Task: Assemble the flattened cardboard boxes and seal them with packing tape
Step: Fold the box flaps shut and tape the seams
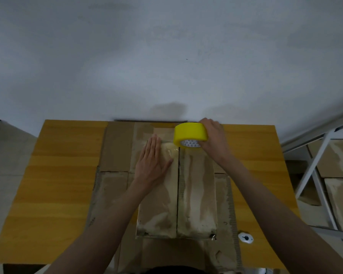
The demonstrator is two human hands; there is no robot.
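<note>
The box (176, 194) flaps are pressed shut by the flat, spread left hand (152, 161) while the tape roll (190, 135), gripped by the right hand (212, 137), is positioned over the seam (178, 194).

Packing or storage workroom. Indicators: a bare grey-white wall (166, 56); a plain wooden table (63, 175) used as a work surface; a white metal rack (313, 175) at right, holding stacked cardboard boxes (333, 159).
</note>
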